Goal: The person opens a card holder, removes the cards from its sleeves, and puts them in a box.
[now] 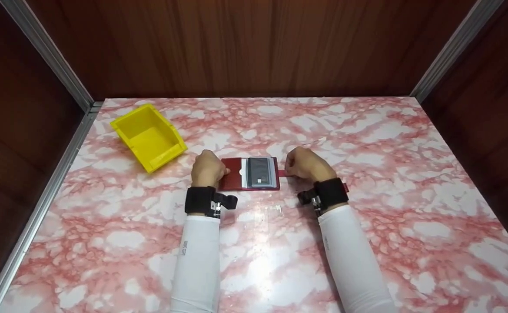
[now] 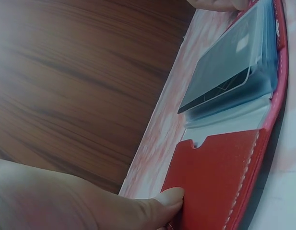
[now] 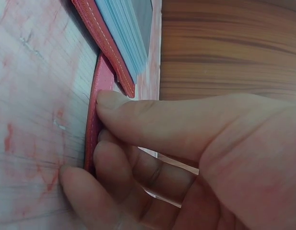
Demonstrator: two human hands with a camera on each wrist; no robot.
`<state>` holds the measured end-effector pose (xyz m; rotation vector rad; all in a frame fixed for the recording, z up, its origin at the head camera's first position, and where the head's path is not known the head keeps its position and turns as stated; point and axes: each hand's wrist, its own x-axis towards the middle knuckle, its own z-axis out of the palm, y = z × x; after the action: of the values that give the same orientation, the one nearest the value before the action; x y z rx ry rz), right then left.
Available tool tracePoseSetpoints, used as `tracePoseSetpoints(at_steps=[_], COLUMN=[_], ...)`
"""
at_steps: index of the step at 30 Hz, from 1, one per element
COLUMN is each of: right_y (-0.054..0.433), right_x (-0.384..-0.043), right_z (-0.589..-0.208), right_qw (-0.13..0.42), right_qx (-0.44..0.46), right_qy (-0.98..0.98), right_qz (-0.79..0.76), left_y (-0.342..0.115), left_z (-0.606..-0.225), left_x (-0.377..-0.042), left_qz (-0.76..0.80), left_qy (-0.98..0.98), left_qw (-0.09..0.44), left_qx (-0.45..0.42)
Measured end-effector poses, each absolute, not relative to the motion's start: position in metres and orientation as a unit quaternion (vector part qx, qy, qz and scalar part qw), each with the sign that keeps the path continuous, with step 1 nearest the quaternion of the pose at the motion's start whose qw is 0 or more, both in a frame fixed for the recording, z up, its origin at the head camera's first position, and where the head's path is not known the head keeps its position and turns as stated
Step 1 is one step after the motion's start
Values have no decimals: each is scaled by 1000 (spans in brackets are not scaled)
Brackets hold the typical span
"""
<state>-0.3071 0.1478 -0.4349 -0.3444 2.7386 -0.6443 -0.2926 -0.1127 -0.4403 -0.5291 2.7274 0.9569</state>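
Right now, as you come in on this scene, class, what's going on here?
A person at a pink-marbled table has both hands on an open red card holder. The left hand holds the edge of one cover; the right hand pinches the strap on the opposite side. A dark card shows among the clear sleeves. The yellow bin stands apart, beyond the left hand.

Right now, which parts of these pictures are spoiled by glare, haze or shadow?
Head view: white glare on the marbled tabletop, between the white sleeves; left wrist view: pale haze over the wooden wall at upper left, and a dark band, probably shadow, along the red card holder; right wrist view: the right hand has its curled fingers shaded darker than its thumb.
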Motion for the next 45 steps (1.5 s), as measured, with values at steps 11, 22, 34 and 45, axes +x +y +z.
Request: tracePoseSetpoints(at_steps=[11, 22, 34, 45], right_y=[150, 151, 148, 150], right_x=[-310, -310, -309, -308], right_z=[-436, -437, -435, -436], right_qw=[150, 162, 154, 149], right_qx=[-133, -143, -142, -142], right_qy=[955, 948, 952, 953], right_qz=[-219, -232, -224, -220], left_y=[-116, -112, -93, -78], left_z=[-437, -425, -418, -444], left_x=[-291, -286, -286, -293], left_qz=[345, 363, 413, 458], left_qy=[914, 916, 907, 886], left_qw=[125, 73, -12, 3], left_qx=[-176, -153, -86, -73])
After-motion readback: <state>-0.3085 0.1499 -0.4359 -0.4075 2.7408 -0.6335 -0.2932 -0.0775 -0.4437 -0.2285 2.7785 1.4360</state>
